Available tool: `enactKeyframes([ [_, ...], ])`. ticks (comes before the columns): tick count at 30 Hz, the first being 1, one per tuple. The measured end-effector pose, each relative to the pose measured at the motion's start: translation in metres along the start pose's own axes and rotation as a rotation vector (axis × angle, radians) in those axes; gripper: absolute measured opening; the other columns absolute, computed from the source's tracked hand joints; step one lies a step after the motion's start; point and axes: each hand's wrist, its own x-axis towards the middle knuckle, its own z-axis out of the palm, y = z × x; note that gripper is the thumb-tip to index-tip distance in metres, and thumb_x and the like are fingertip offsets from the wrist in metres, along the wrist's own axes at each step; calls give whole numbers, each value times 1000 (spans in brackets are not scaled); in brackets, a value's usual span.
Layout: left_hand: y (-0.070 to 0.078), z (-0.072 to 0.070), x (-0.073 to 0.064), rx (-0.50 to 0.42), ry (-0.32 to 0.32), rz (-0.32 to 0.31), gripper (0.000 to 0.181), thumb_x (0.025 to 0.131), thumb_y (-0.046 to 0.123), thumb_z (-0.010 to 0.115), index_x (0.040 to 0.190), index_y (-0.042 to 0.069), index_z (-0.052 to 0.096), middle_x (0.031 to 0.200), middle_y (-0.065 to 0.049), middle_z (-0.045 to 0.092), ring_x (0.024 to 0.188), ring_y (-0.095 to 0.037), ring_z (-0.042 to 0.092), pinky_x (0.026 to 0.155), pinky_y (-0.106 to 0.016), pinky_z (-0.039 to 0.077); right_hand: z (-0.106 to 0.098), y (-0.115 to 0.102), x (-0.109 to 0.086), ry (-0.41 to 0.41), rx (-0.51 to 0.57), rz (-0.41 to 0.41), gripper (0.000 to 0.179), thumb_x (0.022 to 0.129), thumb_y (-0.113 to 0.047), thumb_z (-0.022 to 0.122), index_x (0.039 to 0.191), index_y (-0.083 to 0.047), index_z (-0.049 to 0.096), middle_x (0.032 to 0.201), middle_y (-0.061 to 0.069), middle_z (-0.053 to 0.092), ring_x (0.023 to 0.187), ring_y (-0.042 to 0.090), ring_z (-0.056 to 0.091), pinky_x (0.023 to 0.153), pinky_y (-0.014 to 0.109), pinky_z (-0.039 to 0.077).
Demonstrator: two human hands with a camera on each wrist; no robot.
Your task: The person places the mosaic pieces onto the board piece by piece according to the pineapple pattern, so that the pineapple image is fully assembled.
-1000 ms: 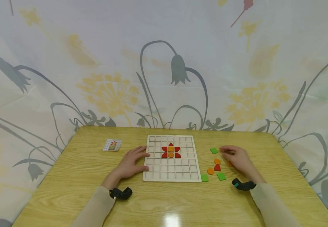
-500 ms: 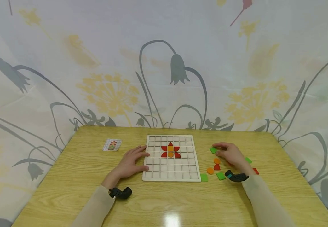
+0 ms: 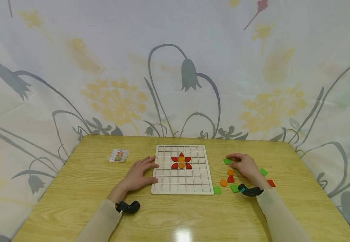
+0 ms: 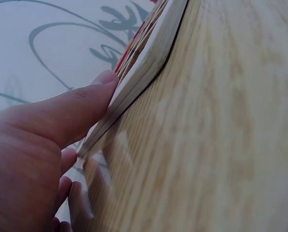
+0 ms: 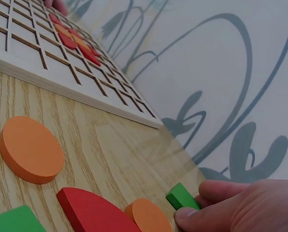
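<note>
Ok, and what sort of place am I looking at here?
Probably an indoor tabletop puzzle station, though the wider room is hidden: a wood-grain table, a gridded board with loose coloured tiles, and a flower-print backdrop behind.

Fifteen tiles [image 3: 188, 159] in view, one grid board [image 3: 181, 188]

On the board: one red triangle [image 3: 181, 155], four red petal-shaped tiles [image 3: 174, 166], one orange square [image 3: 181, 159], one orange disc [image 3: 181, 165]. Right of it: four green square tiles [image 3: 217, 190], two loose orange discs [image 3: 223, 183], one curved red tile [image 3: 230, 179], one other red tile [image 3: 271, 183]. Left of it: one picture card [image 3: 118, 155]. Hands: two, left hand [image 3: 138, 173] and right hand [image 3: 245, 166], one either side.
</note>
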Motion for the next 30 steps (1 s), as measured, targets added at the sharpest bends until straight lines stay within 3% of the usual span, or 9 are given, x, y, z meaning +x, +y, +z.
enactKeyframes([
  [12, 1, 0, -1, -13, -4, -6, 53, 90, 39, 73, 133, 11, 63, 158, -12, 36, 147, -37, 23, 113, -63, 16, 3, -1, -1, 39, -78, -35, 36, 93, -3, 66, 128, -1, 65, 128, 23, 61, 112, 37, 57, 95, 52, 46],
  [21, 2, -1, 1, -15, -9, -6, 53, 89, 39, 73, 133, 11, 63, 158, -12, 36, 148, -37, 22, 113, -64, 15, 3, -5, -5, 24, -131, -69, 38, 94, -2, 64, 132, 5, 60, 117, 24, 59, 96, 32, 56, 84, 46, 48],
  [30, 3, -1, 0, -12, -6, -6, 52, 89, 39, 73, 133, 11, 63, 157, -12, 37, 147, -38, 23, 113, -64, 16, 2, -9, -5, 2, -200, -106, 39, 94, -7, 68, 130, 6, 61, 116, 24, 56, 94, 31, 57, 83, 48, 49],
])
